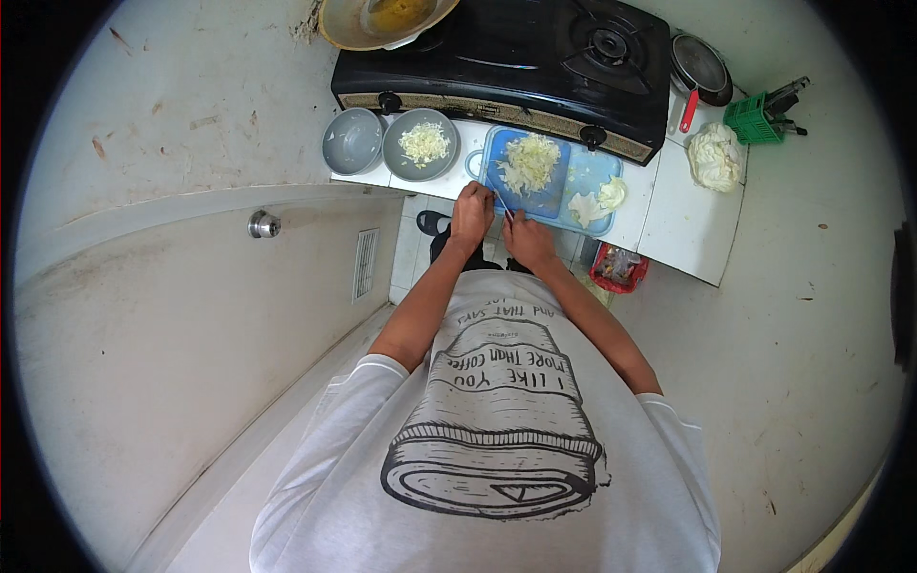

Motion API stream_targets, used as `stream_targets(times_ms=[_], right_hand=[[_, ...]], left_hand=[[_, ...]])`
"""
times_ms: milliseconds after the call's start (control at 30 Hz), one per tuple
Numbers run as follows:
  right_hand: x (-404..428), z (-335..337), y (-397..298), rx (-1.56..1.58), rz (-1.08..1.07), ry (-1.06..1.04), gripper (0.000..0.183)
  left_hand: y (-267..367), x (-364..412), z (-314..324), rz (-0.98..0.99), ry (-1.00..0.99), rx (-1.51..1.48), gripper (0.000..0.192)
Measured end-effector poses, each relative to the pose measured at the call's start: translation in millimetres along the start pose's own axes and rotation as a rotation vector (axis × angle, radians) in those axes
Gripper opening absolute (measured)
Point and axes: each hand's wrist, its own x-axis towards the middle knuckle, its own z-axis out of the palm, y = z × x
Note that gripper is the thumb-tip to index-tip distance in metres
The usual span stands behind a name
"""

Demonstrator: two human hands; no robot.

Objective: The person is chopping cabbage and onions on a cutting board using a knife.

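My right hand (527, 240) is closed around the handle of a kitchen knife (503, 203), at the near edge of a blue cutting board (566, 223). The blade slants up and left towards my left hand (473, 215), whose fingers are bunched by the board's near left corner; whether they pinch anything is too small to tell. Shredded cabbage (530, 163) lies in a heap on the board's darker left part. Pieces of cabbage leaf (598, 203) rest on its right part. To the left, a grey bowl (397, 163) holds finely cut cabbage (425, 144).
Another grey bowl (351, 142) stands at the far left. Behind the board is a black gas stove (494, 79) with a wok (329, 29). At right are a cabbage head (715, 157), a red-handled strainer (689, 111) and a green basket (749, 120) of utensils. A red-lined bin (620, 268) sits below.
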Motion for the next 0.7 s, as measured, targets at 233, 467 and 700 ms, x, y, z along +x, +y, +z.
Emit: stream_targets(times_ms=[233, 467, 700], right_hand=[[9, 1, 1, -0.025, -0.006, -0.002, 0.041], [-2, 3, 5, -0.002, 0.012, 0.025, 0.039], [2, 4, -1, 0.011, -0.031, 0.036, 0.038]], left_hand=[[-6, 2, -4, 0.016, -0.037, -0.006, 0.006], [-2, 0, -1, -0.007, 0.014, -0.046, 0.007], [4, 3, -7, -0.058, -0.020, -0.035, 0.008]])
